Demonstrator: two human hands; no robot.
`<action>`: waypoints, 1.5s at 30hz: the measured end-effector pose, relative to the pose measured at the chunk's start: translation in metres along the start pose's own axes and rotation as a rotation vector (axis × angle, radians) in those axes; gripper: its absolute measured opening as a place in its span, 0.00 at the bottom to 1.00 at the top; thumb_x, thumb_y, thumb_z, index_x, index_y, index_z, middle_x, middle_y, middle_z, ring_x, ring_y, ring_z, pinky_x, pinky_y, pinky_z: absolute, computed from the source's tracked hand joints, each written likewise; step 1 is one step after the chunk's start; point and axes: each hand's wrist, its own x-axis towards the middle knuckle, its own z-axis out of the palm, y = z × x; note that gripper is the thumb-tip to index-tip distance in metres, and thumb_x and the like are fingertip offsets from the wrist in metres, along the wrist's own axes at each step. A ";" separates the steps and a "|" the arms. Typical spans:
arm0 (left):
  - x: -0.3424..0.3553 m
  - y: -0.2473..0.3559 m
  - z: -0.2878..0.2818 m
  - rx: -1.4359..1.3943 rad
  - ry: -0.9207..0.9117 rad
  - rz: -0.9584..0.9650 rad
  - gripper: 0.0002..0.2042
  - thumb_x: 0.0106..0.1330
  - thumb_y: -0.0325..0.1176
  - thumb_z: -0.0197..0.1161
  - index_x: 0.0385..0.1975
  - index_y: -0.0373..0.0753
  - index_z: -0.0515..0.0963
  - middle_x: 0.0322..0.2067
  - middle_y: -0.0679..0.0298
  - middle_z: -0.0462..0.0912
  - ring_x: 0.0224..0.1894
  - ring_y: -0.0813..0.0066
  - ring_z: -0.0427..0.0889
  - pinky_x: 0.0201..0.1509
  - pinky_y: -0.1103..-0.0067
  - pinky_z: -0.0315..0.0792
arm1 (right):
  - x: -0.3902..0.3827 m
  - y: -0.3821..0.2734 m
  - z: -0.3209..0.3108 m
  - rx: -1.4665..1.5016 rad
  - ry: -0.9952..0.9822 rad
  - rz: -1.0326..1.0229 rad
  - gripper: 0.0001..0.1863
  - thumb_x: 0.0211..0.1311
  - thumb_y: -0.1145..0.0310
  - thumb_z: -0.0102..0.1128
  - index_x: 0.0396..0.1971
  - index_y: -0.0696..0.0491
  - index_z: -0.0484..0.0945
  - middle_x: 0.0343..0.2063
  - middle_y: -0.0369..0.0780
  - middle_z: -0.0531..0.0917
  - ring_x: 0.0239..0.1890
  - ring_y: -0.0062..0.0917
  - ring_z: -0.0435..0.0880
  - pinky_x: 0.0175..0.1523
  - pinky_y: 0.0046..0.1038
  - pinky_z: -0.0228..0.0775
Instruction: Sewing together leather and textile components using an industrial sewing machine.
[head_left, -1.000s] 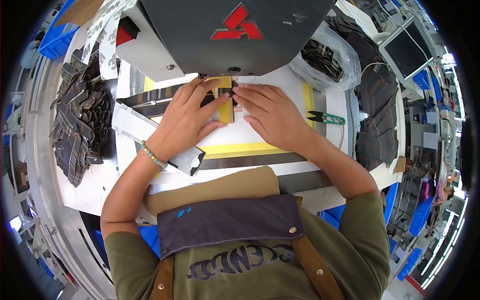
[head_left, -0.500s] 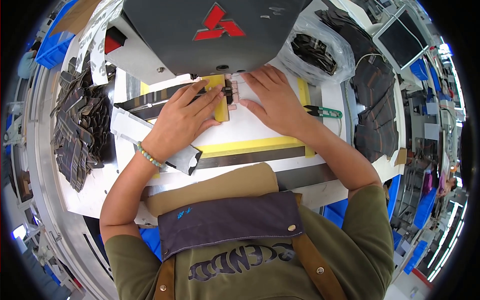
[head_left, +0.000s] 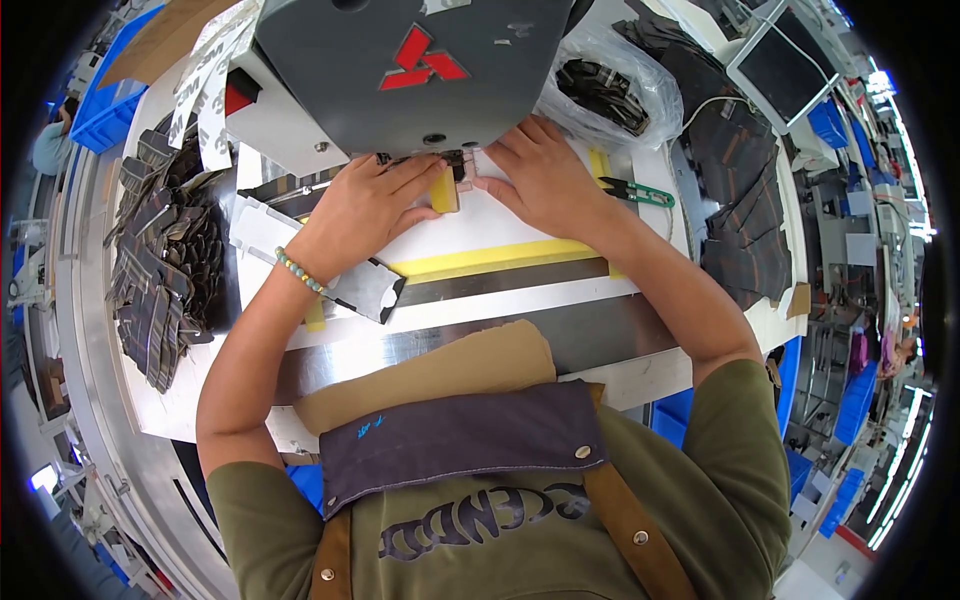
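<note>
My left hand (head_left: 368,208) lies flat, fingers stretched over a yellow block (head_left: 444,190) and the end of a dark striped fabric strip (head_left: 285,192). My right hand (head_left: 552,188) rests palm down on a white sheet edged with yellow tape (head_left: 500,262), fingers extended and gripping nothing. Between the hands sit small pinkish pieces (head_left: 465,184) at the block's edge. The grey machine head (head_left: 375,112) overhangs both hands and hides some fingertips. Beneath my left wrist is a pale flat strip with dark edges (head_left: 372,290).
Green-handled thread snips (head_left: 640,193) lie right of my right hand. Striped fabric pieces (head_left: 165,250) are heaped at left; more dark fabric (head_left: 740,220) lies at right. A clear plastic bag (head_left: 655,105) holds dark pieces. A screen (head_left: 785,65) stands at far right.
Both hands and the yellow-taped white sheet have slid away from me, further under the machine head. More of the metal surface in front shows. The view has also shifted slightly.
</note>
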 end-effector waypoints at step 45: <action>-0.106 -0.008 -0.072 -0.276 -0.080 -0.316 0.22 0.53 0.29 0.83 0.45 0.38 0.80 0.45 0.60 0.80 0.50 0.59 0.78 0.65 0.66 0.72 | -0.022 -0.021 -0.009 0.086 0.012 -0.026 0.30 0.77 0.59 0.64 0.69 0.63 0.75 0.74 0.47 0.74 0.75 0.45 0.71 0.80 0.47 0.61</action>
